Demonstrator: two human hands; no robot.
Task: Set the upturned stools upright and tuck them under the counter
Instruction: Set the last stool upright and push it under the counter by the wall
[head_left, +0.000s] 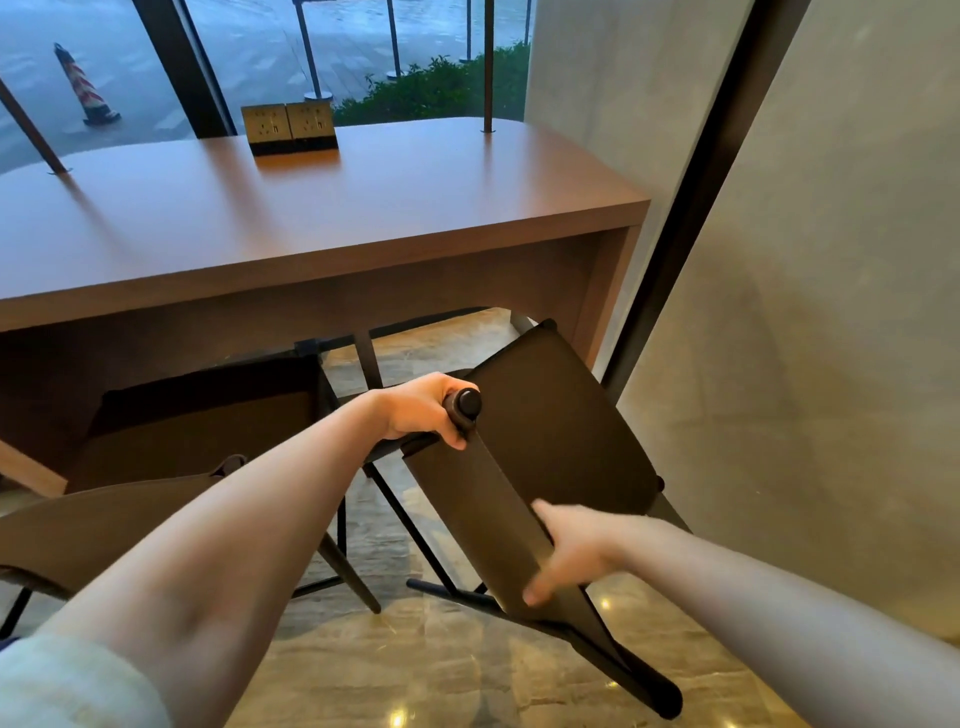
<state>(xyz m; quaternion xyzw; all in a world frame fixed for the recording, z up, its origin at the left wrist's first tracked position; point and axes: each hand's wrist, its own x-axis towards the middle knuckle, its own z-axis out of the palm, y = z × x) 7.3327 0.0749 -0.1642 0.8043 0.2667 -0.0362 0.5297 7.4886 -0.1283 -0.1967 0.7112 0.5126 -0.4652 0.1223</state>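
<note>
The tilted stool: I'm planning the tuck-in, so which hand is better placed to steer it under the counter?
Probably the left hand: it grips the stool at its top corner nearest the counter. The right hand holds the near edge, better for pushing.

The stool (545, 467) in the left grip (421, 410) and right grip (569, 553) is dark brown on its flat panels, with black legs and a black round cap just beside the left grip. Left of that grip, a second stool (197, 410) is dark brown and black too. Above both grips the bench (311, 218) is reddish-brown wood. Its socket block (289, 129) is brass-gold over black. Beneath the grips the floor (415, 670) is beige-grey veined marble. Far beyond, a cone (83, 85) shows red and pale stripes.
</note>
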